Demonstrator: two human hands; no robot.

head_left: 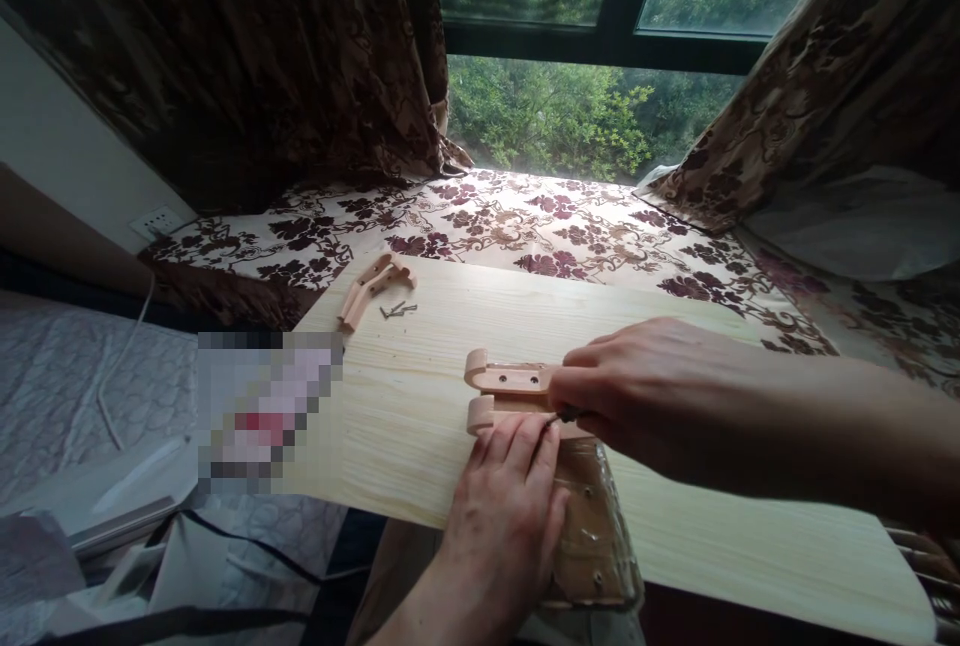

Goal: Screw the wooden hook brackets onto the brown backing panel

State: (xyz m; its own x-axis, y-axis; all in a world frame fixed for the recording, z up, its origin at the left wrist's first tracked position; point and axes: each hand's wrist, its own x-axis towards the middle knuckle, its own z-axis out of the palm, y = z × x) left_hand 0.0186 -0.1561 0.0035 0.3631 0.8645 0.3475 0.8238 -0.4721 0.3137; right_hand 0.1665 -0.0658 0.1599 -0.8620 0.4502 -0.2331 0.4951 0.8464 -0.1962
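Observation:
Two curved wooden pieces lie side by side on a pale board, the farther wooden piece [511, 379] showing two dark screw holes. My left hand [506, 506] presses on the nearer wooden piece [481, 414], fingers close together. From the right, my right hand [622, 391] is closed around a thin dark tool [564, 417], its tip by my left fingertips; most of the tool is hidden. A brown block wrapped in clear tape [596, 526] lies beneath, beside my left hand.
On the pale board [405, 406], more curved wooden pieces [367, 291] and several screws [397, 310] lie at the far left. Floral cloth [555, 216] covers the window ledge behind. White items and a black strap are at lower left.

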